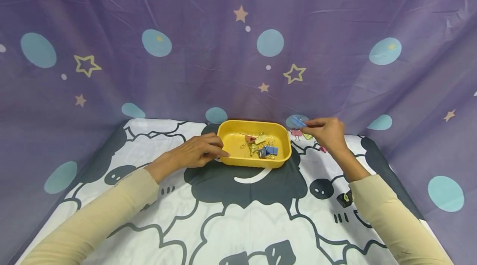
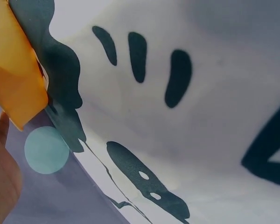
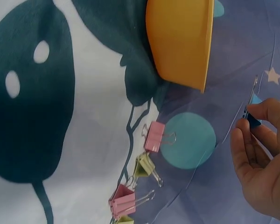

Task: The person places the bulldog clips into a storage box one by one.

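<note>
A yellow plastic tray stands toward the back of the cloth-covered table. Inside it lie several binder clips, among them yellow ones, blue ones and a reddish one. My left hand holds the tray's left end, fingers bent at its rim; the left wrist view catches only part of this hand, against the tray's wall. Right of the tray and raised, my right hand pinches a blue binder clip between thumb and fingertips. Its wire handle points away from the hand in the right wrist view.
A row of pink and yellow binder clips lies right of the tray: a pink clip, a yellow clip and another pink clip among them. Behind the table hangs a purple curtain. A white sheep-patterned cloth covers the table.
</note>
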The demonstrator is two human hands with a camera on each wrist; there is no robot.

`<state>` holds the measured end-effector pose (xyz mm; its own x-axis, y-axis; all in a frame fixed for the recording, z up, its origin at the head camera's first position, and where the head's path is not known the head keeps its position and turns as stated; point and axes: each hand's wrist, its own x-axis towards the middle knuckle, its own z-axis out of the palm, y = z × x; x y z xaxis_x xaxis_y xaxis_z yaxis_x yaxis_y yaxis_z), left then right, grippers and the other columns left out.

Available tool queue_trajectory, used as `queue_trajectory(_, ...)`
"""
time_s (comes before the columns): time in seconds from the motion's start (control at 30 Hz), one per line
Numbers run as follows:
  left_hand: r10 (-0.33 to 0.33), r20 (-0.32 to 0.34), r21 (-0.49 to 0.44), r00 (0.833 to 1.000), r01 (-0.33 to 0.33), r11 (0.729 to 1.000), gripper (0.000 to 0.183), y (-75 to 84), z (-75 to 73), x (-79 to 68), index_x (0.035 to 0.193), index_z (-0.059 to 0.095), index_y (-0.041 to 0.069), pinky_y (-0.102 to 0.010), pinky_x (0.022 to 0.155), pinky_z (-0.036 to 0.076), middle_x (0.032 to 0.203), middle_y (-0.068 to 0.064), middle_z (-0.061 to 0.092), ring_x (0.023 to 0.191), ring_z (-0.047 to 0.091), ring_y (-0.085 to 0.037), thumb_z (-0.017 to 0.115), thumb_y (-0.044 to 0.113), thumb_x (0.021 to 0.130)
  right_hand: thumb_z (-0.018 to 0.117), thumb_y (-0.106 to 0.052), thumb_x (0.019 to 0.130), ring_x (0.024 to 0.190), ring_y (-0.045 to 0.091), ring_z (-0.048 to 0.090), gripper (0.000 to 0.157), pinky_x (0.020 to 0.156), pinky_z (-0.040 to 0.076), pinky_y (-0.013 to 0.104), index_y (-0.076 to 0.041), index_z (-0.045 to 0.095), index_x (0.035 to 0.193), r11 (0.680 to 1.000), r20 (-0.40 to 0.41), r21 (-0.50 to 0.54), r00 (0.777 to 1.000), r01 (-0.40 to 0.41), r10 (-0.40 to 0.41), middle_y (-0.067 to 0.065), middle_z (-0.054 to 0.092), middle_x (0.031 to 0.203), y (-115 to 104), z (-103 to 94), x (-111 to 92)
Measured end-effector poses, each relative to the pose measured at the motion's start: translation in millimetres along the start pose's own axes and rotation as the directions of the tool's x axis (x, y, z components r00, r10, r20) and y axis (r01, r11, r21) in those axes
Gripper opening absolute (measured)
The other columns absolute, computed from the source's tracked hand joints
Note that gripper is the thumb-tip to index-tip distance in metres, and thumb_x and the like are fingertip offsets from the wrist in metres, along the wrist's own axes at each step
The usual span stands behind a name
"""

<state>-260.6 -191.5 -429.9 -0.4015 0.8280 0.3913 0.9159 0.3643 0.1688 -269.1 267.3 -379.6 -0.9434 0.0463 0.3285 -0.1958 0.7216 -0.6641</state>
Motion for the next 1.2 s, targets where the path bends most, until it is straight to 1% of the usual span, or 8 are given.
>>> queue_trajectory(0.1, -0.010, 0.011, -0.004, 1.000, 0.010, 1.000, 0.041, 0.5, -1.5, 1.6, 0.128, 0.087, 0.029, -0.035, 0.086, 0.060, 0.114, 0.002, 0.076, 0.105, 0.062, -0.016, 0.080, 0.001, 0.100, 0.096, -0.025, 0.086, 0.064, 0.006, 0.062, 0.033, 0.052, 0.048, 0.022, -0.006, 0.090, 0.113, 0.999, 0.039, 0.033, 0.999, 0.011, -0.012, 0.021, 0.086, 0.107, -4.6, 2.6, 0.1)
queue_trajectory(0.3, -0.024, 0.015, -0.015, 1.000, 0.024, 1.000, 0.041, 1.3, -4.3, 2.6, 0.129, 0.087, 0.029, -0.035, 0.086, 0.060, 0.115, 0.001, 0.076, 0.105, 0.062, -0.016, 0.081, 0.001, 0.099, 0.097, -0.023, 0.085, 0.071, 0.003, 0.071, 0.034, 0.059, 0.054, 0.021, -0.005, 0.090, 0.113, 0.995, 0.118, 0.094, 0.993, 0.022, -0.033, 0.019, 0.087, 0.104, -16.5, 5.8, 2.3)
queue_trajectory(0.43, -0.017, 0.009, -0.010, 1.000, 0.017, 1.000, 0.042, 0.5, -4.0, 1.4, 0.129, 0.087, 0.028, -0.035, 0.086, 0.060, 0.115, 0.001, 0.077, 0.104, 0.062, -0.016, 0.082, 0.000, 0.098, 0.096, -0.025, 0.087, 0.082, 0.013, 0.080, 0.030, 0.068, 0.058, 0.022, -0.010, 0.091, 0.113, 0.998, 0.139, 0.047, 0.989, 0.039, -0.045, 0.013, 0.088, 0.103, -24.8, 10.8, 2.9)
queue_trajectory(0.57, -0.002, 0.001, -0.011, 1.000, 0.002, 1.000, 0.041, -2.0, -2.2, 0.1, 0.129, 0.087, 0.028, -0.036, 0.088, 0.060, 0.115, 0.001, 0.077, 0.104, 0.062, -0.016, 0.081, 0.000, 0.099, 0.095, -0.026, 0.088, 0.090, 0.028, 0.085, 0.029, 0.071, 0.059, 0.023, -0.011, 0.091, 0.112, 0.998, 0.151, 0.030, 0.986, 0.062, -0.065, 0.012, 0.088, 0.101, -32.3, 17.2, 1.7)
queue_trajectory(0.73, 0.057, -0.066, -0.041, 0.996, -0.060, 0.997, 0.042, -7.2, 1.6, 0.3, 0.124, 0.089, 0.024, -0.035, 0.087, 0.058, 0.111, 0.001, 0.077, 0.102, 0.062, -0.016, 0.083, -0.004, 0.094, 0.095, -0.022, 0.088, 0.094, 0.033, 0.085, 0.027, 0.073, 0.061, 0.025, -0.010, 0.091, 0.112, 0.995, 0.178, 0.060, 0.980, 0.078, -0.087, 0.012, 0.088, 0.101, -39.6, 24.6, -1.0)
queue_trajectory(0.9, 0.117, -0.168, -0.091, 0.979, -0.133, 0.987, 0.034, -12.3, 4.9, 1.2, 0.111, 0.090, 0.017, -0.035, 0.088, 0.055, 0.106, -0.001, 0.076, 0.101, 0.063, -0.018, 0.088, -0.009, 0.088, 0.096, -0.021, 0.088, 0.094, 0.030, 0.085, 0.026, 0.073, 0.062, 0.024, -0.009, 0.091, 0.111, 0.994, 0.184, 0.076, 0.979, 0.074, -0.087, 0.012, 0.088, 0.101, -44.3, 28.4, -4.0)
queue_trajectory(1.03, 0.119, -0.203, -0.111, 0.972, -0.144, 0.983, 0.028, -17.2, 3.8, 0.6, 0.103, 0.089, 0.014, -0.035, 0.092, 0.055, 0.107, -0.002, 0.075, 0.103, 0.064, -0.019, 0.092, -0.008, 0.084, 0.096, -0.021, 0.087, 0.092, 0.030, 0.084, 0.026, 0.073, 0.061, 0.023, -0.009, 0.091, 0.110, 0.994, 0.181, 0.086, 0.980, 0.071, -0.086, 0.012, 0.088, 0.099, -47.7, 31.9, -6.3)
queue_trajectory(1.2, 0.105, -0.218, -0.157, 0.970, -0.141, 0.978, 0.032, -23.9, 1.0, -3.4, 0.101, 0.089, 0.014, -0.032, 0.091, 0.055, 0.106, -0.006, 0.077, 0.102, 0.066, -0.020, 0.093, -0.011, 0.081, 0.096, -0.020, 0.087, 0.092, 0.027, 0.083, 0.025, 0.073, 0.061, 0.022, -0.009, 0.092, 0.109, 0.991, 0.195, 0.113, 0.977, 0.069, -0.091, 0.011, 0.088, 0.098, -51.3, 39.8, -9.4)
